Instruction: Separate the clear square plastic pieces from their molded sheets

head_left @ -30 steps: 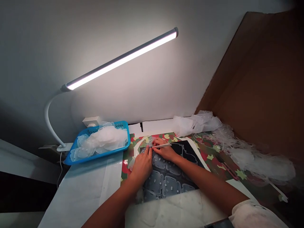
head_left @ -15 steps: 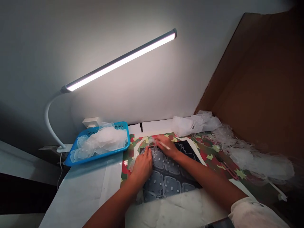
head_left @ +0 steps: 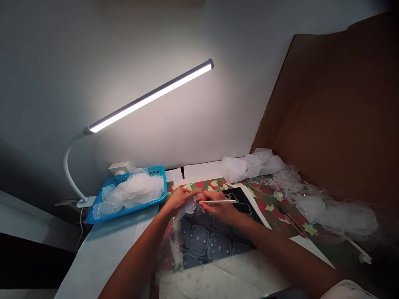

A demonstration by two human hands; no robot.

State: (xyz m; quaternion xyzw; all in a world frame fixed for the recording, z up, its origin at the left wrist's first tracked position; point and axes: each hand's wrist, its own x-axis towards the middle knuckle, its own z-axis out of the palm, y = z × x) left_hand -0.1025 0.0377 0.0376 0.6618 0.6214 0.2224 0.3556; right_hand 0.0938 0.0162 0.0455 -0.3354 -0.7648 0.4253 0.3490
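Both arms (head_left: 137,253) forward, left hand (head_left: 179,200) clamped on clear plastic film (head_left: 188,207), right hand (head_left: 218,209) around a slim white tool (head_left: 222,202).

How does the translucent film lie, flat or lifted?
Lifted: the left hand raises the translucent film above the black sheet, its length hanging down.

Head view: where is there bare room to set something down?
The white-covered table strip left of the dark moulded sheet, below the blue tray, looks free. Crowded around the left hand and right hand, and along the cardboard, where clear plastic film lies.
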